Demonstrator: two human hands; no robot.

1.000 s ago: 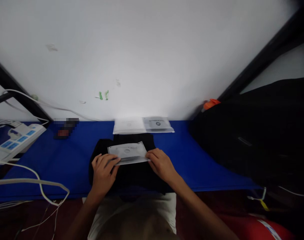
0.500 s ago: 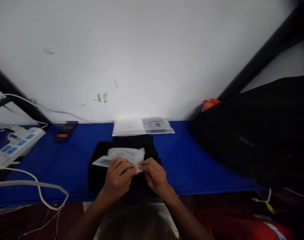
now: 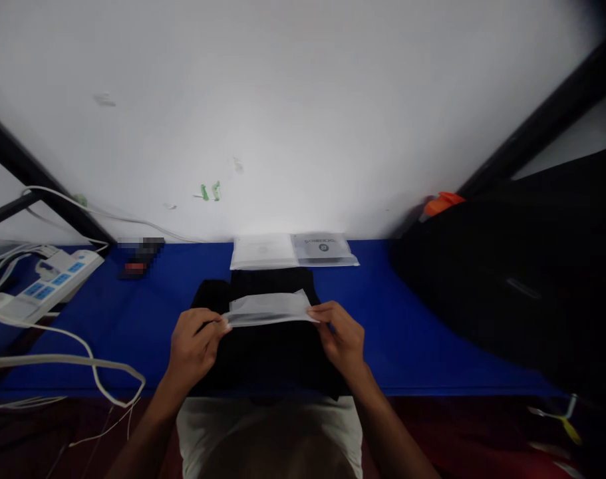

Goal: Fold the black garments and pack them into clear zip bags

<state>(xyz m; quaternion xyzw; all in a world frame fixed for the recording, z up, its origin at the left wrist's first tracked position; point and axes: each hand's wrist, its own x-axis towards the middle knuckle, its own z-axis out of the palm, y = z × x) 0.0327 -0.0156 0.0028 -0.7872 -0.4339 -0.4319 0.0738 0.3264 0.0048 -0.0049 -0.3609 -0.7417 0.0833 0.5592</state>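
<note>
A translucent white plastic pouch (image 3: 270, 309) is stretched between my hands above a black cloth item (image 3: 277, 352). My left hand (image 3: 195, 342) pinches the pouch's left end. At its right end, my right hand (image 3: 340, 332) grips the corner between thumb and fingers. The pouch's long near edge runs almost straight from one hand to the other. Whether anything is inside it I cannot tell. Beyond the black cloth lie two similar flat pouches, one plain white (image 3: 263, 251) and one greyer with dark printing (image 3: 325, 249).
A blue surface (image 3: 382, 332) runs along a white wall. A power strip (image 3: 58, 283) with white cables is at the left, with a dark, pixelated object (image 3: 143, 258) nearby. At the right, a large black bag (image 3: 492, 279) bulges over the surface beside something orange (image 3: 442, 203).
My hands have moved apart, the left leftward and the right rightward. The pouch, crumpled and held near one corner before, is now pulled straight between them. The view has shifted slightly.
</note>
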